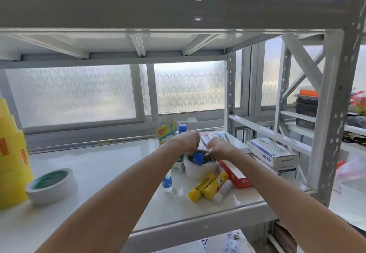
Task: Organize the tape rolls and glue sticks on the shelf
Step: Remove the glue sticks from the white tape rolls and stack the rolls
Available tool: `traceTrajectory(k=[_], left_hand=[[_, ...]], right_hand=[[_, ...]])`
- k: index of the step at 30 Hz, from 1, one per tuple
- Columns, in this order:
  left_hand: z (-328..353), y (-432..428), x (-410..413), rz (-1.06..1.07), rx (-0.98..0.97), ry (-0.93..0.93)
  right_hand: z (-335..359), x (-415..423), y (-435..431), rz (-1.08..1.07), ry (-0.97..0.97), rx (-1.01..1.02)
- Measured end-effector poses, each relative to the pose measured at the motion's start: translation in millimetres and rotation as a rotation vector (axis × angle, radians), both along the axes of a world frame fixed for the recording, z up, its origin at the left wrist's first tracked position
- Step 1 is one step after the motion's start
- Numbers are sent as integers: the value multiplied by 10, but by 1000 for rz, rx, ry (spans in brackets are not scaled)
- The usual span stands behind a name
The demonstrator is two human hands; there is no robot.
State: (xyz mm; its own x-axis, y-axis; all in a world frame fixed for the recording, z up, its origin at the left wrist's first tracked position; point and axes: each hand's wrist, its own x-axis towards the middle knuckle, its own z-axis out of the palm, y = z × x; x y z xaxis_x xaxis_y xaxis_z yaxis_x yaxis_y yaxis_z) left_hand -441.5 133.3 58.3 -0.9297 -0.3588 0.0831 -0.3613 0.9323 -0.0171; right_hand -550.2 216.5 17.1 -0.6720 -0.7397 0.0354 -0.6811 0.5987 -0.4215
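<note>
White shelf (111, 165): tape roll (198, 168) is gripped at its rim by left hand (187, 140) at 10 o'clock and right hand (217, 148) at 2, fingers curled narrow.

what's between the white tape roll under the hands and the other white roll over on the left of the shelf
Nothing visible. From the white tape roll under both hands, left hand and right hand, across to the other white roll, the shelf surface is bare. The glue bottle and yellow glue sticks lie nearer the front edge, off that line.
</note>
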Motion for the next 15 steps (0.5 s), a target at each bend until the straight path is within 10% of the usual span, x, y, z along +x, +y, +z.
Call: traceTrajectory(k=[15], left_hand=[[-21, -52, -5, -5, -36, -106]], right_hand=[[40, 37, -340, -81, 226, 247]])
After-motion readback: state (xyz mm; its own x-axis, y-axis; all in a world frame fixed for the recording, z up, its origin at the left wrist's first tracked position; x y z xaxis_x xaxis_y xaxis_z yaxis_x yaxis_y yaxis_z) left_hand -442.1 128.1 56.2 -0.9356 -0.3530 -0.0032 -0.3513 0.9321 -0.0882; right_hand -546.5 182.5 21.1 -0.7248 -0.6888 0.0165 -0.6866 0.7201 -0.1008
